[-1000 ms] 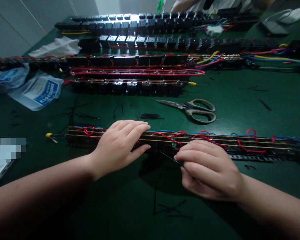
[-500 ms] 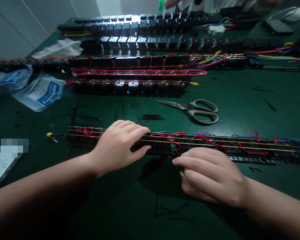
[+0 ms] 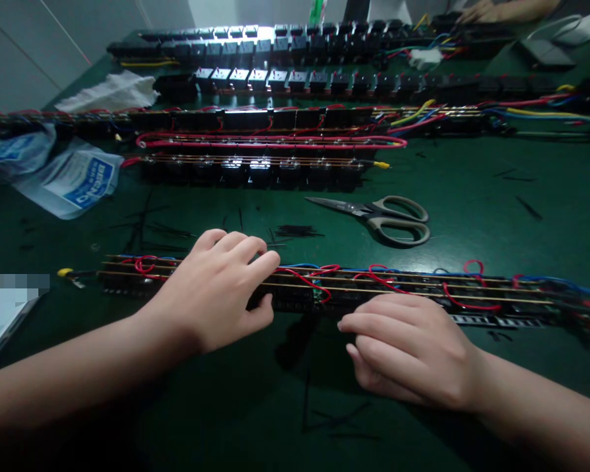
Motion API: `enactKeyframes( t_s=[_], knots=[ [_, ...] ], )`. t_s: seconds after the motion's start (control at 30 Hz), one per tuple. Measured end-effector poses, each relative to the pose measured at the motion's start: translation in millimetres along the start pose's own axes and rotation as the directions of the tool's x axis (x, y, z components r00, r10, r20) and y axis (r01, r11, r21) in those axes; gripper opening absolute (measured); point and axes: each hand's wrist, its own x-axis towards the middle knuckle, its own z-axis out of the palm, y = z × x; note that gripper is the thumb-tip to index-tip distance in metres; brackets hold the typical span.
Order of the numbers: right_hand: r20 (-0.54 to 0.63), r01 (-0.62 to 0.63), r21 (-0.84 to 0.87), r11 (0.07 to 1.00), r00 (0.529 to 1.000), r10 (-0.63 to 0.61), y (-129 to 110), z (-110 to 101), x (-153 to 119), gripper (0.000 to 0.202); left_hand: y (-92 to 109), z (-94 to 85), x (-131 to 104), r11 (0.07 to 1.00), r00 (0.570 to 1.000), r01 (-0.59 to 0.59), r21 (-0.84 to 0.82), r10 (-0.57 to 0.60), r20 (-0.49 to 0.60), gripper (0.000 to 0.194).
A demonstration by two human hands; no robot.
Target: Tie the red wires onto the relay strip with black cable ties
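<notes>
A long black strip [image 3: 295, 295] with brass rods, red wire loops and a blue wire lies across the table in front of me. My left hand [image 3: 221, 288] is closed over its left part, fingers on the far side and thumb on the near side. A yellow-tipped lead [image 3: 66, 273] sticks out at its left end. My right hand [image 3: 413, 347] is beside the strip's near edge, its fingers curled and pinched together. What they hold, if anything, is hidden. Scissors [image 3: 373, 216] with grey handles lie beyond the strip, among thin black scraps [image 3: 299, 231].
Several similar black strips [image 3: 255, 121] lie in rows farther back. Plastic bags [image 3: 78, 180] with blue labels and a white cloth [image 3: 111, 92] are at the left. A paper [image 3: 4, 321] lies at the left edge. Another person's hand [image 3: 491, 12] is at the far right.
The strip has slid left and slightly toward me, together with my left hand. My right hand stays nearly in place. The other person's hand now shows farther right.
</notes>
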Motion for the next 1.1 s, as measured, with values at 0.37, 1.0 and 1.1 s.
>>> enactKeyframes(
  t_s=[0.37, 1.0, 1.1],
  knots=[
    [-0.021, 0.025, 0.028, 0.999, 0.999, -0.024, -8.9, 2.6, 5.4, 0.018, 14.4, 16.8, 9.2, 0.98, 0.985, -0.14, -0.139, 0.123, -0.122, 0.053],
    [-0.096, -0.089, 0.058, 0.994, 0.991, 0.094, -16.2, -20.6, 9.0, 0.012, 24.3, 18.2, 37.3, 0.952, 0.986, -0.165, -0.257, 0.159, -0.043, 0.045],
    [-0.149, -0.228, 0.092, 0.969, 0.959, 0.24, -12.8, -29.4, 12.7, 0.013, 21.7, 19.1, 36.7, 0.949, 0.979, -0.204, -0.24, 0.195, -0.06, 0.046]
  ],
)
